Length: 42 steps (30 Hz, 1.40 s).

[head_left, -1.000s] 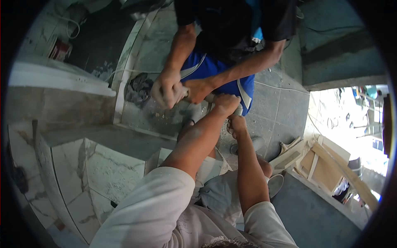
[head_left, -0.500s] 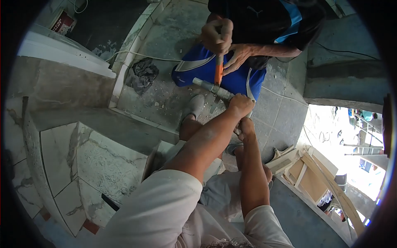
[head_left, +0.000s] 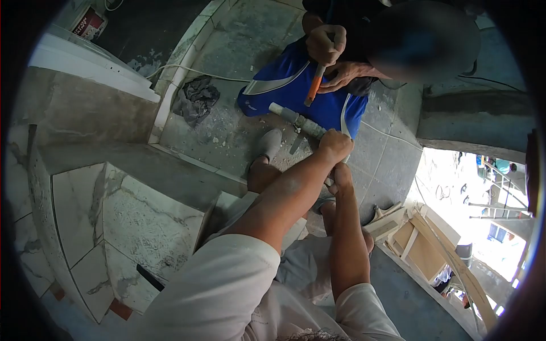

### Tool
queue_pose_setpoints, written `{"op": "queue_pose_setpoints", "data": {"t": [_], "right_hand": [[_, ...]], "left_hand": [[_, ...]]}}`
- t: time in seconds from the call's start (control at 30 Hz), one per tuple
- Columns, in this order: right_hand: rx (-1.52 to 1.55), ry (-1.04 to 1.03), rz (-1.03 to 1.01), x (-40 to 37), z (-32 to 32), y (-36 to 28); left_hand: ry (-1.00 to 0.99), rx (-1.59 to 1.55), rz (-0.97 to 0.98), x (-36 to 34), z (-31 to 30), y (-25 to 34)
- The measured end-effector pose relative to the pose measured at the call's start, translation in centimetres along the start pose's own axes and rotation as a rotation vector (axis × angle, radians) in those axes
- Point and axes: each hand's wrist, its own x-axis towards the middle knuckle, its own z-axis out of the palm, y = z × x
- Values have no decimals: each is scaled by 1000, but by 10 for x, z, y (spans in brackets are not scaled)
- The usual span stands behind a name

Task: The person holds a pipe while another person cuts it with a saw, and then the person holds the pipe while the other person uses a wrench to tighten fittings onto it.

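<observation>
My left hand (head_left: 336, 145) is wrapped round the near end of a grey pipe-like piece (head_left: 313, 128) crusted with mortar. Just below it, my right hand (head_left: 341, 177) is closed on something pale, mostly hidden by its fingers. The pipe's far end points up and left, beside a co-worker's blue shorts. That co-worker's upper hand (head_left: 326, 44) grips a tool with an orange part (head_left: 314, 89), and their other hand (head_left: 340, 76) is beside it. The tool's tip is raised above the pipe, apart from it.
A crumpled grey bag (head_left: 197, 99) and rubble lie on the floor, where a cable (head_left: 222, 77) runs past. Marble-look tiled steps (head_left: 151, 219) are at lower left. Wooden boards (head_left: 435, 244) lean at right by a bright opening. A bucket (head_left: 89, 24) stands at upper left.
The co-worker's hands and the orange tool have moved up and right, away from the pipe. The co-worker's head has come into view. My hands still hold on, barely shifted.
</observation>
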Motion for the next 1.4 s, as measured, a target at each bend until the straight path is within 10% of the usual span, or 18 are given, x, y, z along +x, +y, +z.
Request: {"op": "queue_pose_setpoints", "data": {"t": [1.4], "right_hand": [[190,-67,65,-4,-9,2]], "left_hand": [[77,97,-9,-7,-12,2]]}}
